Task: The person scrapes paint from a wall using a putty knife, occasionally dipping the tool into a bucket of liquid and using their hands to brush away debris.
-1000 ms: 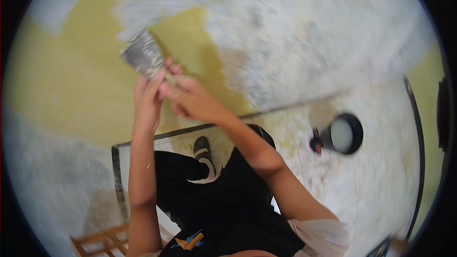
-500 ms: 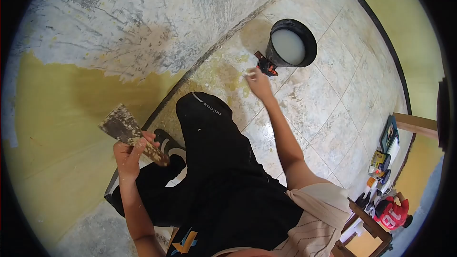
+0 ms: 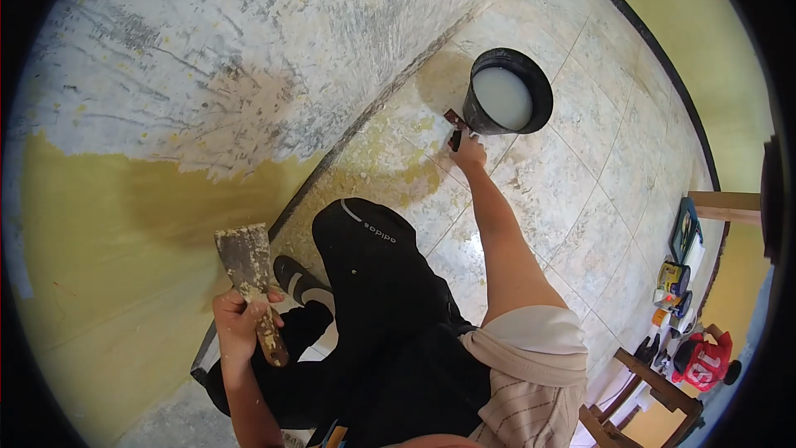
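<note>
My left hand (image 3: 238, 325) is closed round the wooden handle of a putty knife (image 3: 246, 259), its wide blade pointing up and crusted with pale flakes. Beside it is the lower, yellow-green part of the wall (image 3: 124, 224). Out at arm's reach, my right hand (image 3: 470, 153) has its fingers wrapped round a small dark tool (image 3: 453, 119) with a reddish-brown flat end; the fingers hide most of its handle. Just beyond that hand stands a black bucket (image 3: 541, 116) holding cloudy whitish liquid.
Scraped flakes litter the tiled floor (image 3: 572, 149) along the wall's base. The upper wall (image 3: 274, 25) is stripped to patchy grey-white. At the right are a wooden chair (image 3: 663, 386), several containers (image 3: 670, 282) and a person in a red shirt (image 3: 705, 365).
My right hand has closed on the small tool beside the bucket, which it was only near before. My left hand has turned the putty knife more upright. The view has shifted slightly.
</note>
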The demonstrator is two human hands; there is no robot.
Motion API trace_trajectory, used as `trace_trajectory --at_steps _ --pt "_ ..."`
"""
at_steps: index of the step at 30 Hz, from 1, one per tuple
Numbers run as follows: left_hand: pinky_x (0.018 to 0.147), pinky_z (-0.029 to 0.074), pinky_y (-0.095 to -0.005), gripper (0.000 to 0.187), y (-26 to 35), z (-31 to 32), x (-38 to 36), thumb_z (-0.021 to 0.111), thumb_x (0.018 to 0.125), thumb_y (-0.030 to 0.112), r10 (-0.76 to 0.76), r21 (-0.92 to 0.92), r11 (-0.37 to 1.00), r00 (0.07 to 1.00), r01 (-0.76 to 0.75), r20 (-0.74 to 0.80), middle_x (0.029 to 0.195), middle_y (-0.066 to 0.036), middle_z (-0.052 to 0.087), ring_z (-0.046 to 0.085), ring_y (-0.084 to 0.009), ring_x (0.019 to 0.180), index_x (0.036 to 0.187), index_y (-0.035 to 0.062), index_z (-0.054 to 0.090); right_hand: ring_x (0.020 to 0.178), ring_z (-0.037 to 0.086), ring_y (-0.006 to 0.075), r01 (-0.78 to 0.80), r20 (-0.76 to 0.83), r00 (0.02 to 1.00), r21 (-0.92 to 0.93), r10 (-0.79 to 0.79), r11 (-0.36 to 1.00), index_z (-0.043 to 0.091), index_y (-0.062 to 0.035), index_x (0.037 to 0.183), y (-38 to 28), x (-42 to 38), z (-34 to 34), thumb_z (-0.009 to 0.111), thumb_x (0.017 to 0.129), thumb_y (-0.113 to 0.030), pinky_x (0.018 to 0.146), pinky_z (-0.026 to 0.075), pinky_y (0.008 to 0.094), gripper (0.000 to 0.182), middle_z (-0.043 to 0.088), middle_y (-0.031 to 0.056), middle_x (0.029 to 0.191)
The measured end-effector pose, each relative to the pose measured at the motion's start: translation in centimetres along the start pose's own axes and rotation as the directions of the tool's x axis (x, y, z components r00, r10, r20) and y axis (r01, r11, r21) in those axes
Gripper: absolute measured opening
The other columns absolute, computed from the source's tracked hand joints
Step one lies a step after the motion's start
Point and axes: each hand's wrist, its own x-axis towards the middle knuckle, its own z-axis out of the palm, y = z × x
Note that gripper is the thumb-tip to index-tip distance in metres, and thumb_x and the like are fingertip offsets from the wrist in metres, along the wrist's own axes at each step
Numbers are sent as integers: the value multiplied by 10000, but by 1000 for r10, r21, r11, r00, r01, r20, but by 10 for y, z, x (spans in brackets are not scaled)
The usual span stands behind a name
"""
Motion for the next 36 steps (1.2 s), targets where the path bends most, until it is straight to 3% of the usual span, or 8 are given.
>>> trace_trajectory --at_steps 4,5,10,14,19,29,32,36 --pt "544 521 -301 444 -1 3 -8 651 966 394 21 -145 989 995 -7 97 875 -153 696 636 -169 584 936 -49 662 1022 716 297 135 6 989 367 -147 920 585 -55 1140 11 -25 -7 796 740 -351 856 563 434 541 698 167 1031" --pt "544 521 -301 444 -3 3 -7 651 966 394 18 -157 988 995 -3 94 875 -153 696 636 -169 584 936 -49 662 906 720 241 74 49 984 759 -170 647 581 -26 1029 8 -46 -22 782 748 -294 799 555 379 437 710 149 907" --pt "550 506 -293 412 -2 14 -4 629 966 330 -183 -354 914 980 200 81 892 -93 621 552 -126 656 1182 -15 568 759 668 148 525 -475 850 731 -226 436 588 -12 1085 6 -72 -146 753 783 -207 706 526 288 396 703 101 850" --pt "539 499 -280 400 -7 12 0 620 971 290 -194 -328 920 976 215 95 875 -65 584 546 -122 667 1235 0 540 766 700 172 322 -304 942 704 -142 633 651 27 1113 27 16 -193 743 784 -258 715 543 296 445 724 117 868" --pt "528 500 -272 381 -7 11 4 615 974 266 -198 -303 925 971 230 134 861 -61 583 551 -119 662 1230 -6 540 1205 644 375 132 55 986 310 -156 941 689 0 1257 52 123 -139 720 778 -537 1029 480 426 720 687 264 1236" --pt "524 496 -264 405 -12 9 -2 648 956 281 -241 -353 899 965 261 99 837 -41 575 552 -109 661 1225 2 533 1254 605 398 13 297 953 146 -57 989 634 58 1312 53 153 -106 666 810 -499 1068 450 443 751 629 264 1349" --pt "544 508 -255 380 -18 6 -4 644 968 221 -272 -386 880 960 278 70 873 -47 591 562 -100 685 1239 -20 533 1254 602 410 284 402 875 29 -271 958 624 81 1307 74 198 -69 639 823 -473 1070 447 450 736 627 275 1343" --pt "520 489 -257 397 -23 6 -5 628 969 285 -246 -322 912 967 253 62 837 -33 573 544 -98 659 1234 5 535 1251 606 395 126 341 931 38 -132 991 626 73 1309 43 143 -109 634 822 -441 1055 458 454 707 620 276 1352"
